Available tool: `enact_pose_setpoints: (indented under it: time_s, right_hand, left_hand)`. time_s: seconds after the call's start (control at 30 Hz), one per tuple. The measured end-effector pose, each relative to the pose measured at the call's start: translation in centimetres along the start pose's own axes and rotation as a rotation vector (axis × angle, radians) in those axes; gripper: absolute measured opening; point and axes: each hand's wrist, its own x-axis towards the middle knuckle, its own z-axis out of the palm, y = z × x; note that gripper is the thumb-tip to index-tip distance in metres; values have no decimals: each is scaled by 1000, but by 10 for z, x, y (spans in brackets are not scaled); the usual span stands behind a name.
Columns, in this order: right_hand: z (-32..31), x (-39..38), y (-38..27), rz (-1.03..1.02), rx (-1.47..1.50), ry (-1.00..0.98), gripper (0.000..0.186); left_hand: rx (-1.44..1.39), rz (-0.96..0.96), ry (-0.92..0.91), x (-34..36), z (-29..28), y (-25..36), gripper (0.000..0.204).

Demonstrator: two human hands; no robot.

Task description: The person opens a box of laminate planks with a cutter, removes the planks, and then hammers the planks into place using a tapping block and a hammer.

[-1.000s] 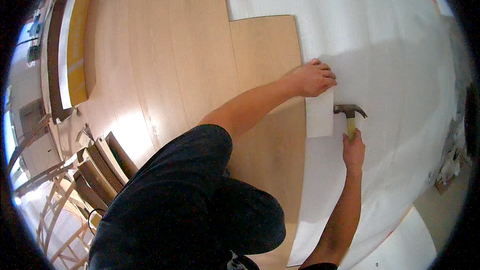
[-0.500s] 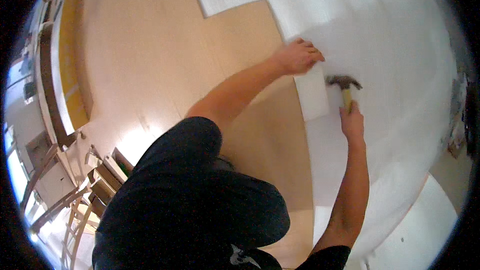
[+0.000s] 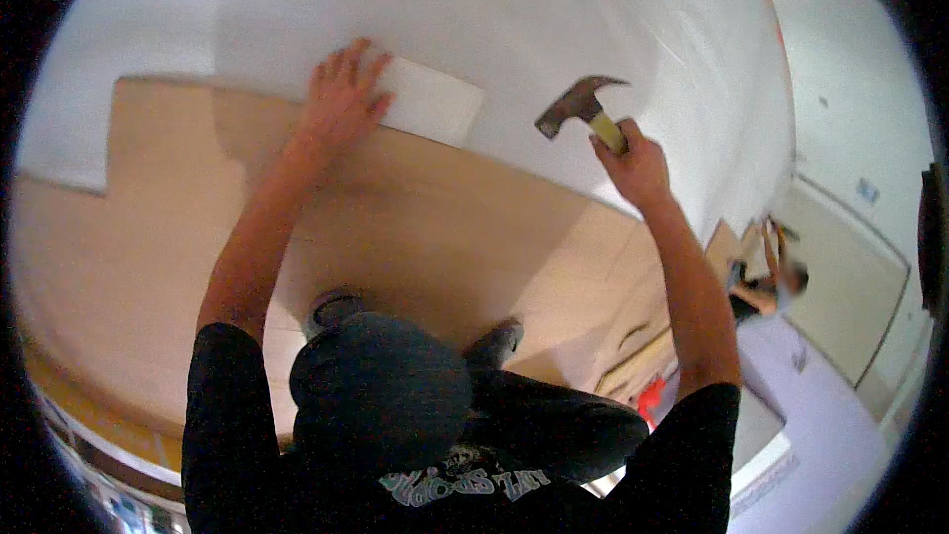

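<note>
My left hand [image 3: 346,94] rests with spread fingers at one end of a white rectangular block [image 3: 435,99]. That block lies along the edge of the light wood-look floor planks [image 3: 425,188], on the white sheet underlay [image 3: 494,10]. My right hand [image 3: 638,166] is wrapped round the yellowish handle of a claw hammer [image 3: 576,107]. Its dark, rusty-looking head sits to the right of the block, apart from it. The plank edge steps at the left, where one board reaches farther out than its neighbour.
At the right, another person [image 3: 766,292] is low down by some boards, close to a pale door-like panel [image 3: 850,277]. A red item [image 3: 650,398] lies near my right upper arm. My shoes [image 3: 494,341] stand on the planks.
My view has swung round, so the plank edge now runs across the picture. My left fingers have gone from curled to spread at the block. The hammer stays in my right hand.
</note>
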Motion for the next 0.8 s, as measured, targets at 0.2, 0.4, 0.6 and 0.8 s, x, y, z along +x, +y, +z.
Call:
enact_pose_setpoints:
  time_s: [0.2,0.4,0.6,0.8]
  right_hand:
    - [-22,35,67,39,-500,-248,47]
    - [4,31,116,142,-415,-227,38]
    - [32,25,136,4,-463,-306,34]
    - [-9,47,111,348,-307,-432,57]
  left_hand:
    - [-109,341,-246,15,124,175,64]
    - [-124,272,-371,26,90,222,64]
    - [-102,296,-348,23,97,224,58]
    - [-154,323,-265,29,93,208,54]
